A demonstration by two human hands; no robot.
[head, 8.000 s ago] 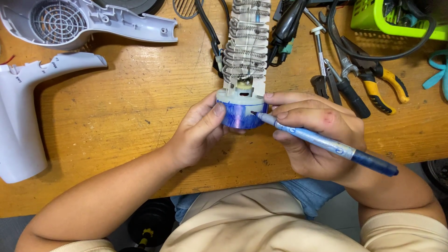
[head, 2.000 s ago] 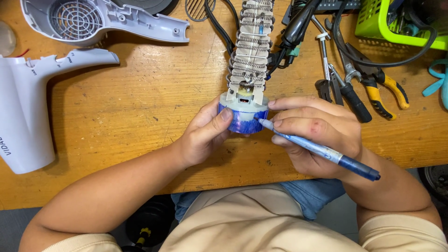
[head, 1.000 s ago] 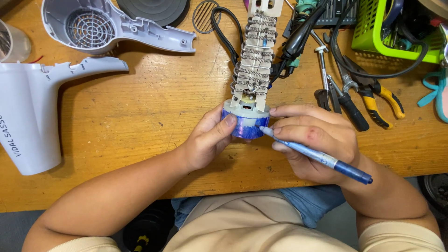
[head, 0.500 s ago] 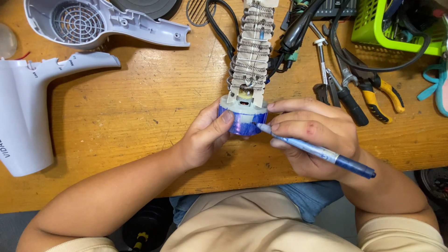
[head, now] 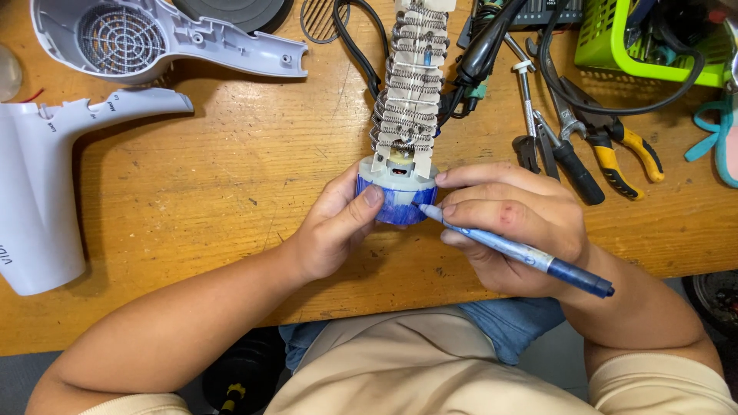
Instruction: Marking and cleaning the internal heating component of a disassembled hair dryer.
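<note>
A hair dryer's inner assembly lies on the wooden table: a coiled heating element on pale card, ending in a round blue fan housing that faces me. My left hand grips the blue housing from the left, thumb on its rim. My right hand holds a blue pen like a writing tool, its tip touching the right side of the housing. The fingers of that hand also rest against the housing's top right.
Two grey hair dryer shell halves lie at the left and top left. Black cable, pliers with yellow handles and screwdrivers lie at the right, beside a green basket. The table's front edge is near my lap.
The view has shifted slightly between frames. Both hands stay on the blue housing, with the pen tip kept against its right side; the grip looks the same.
</note>
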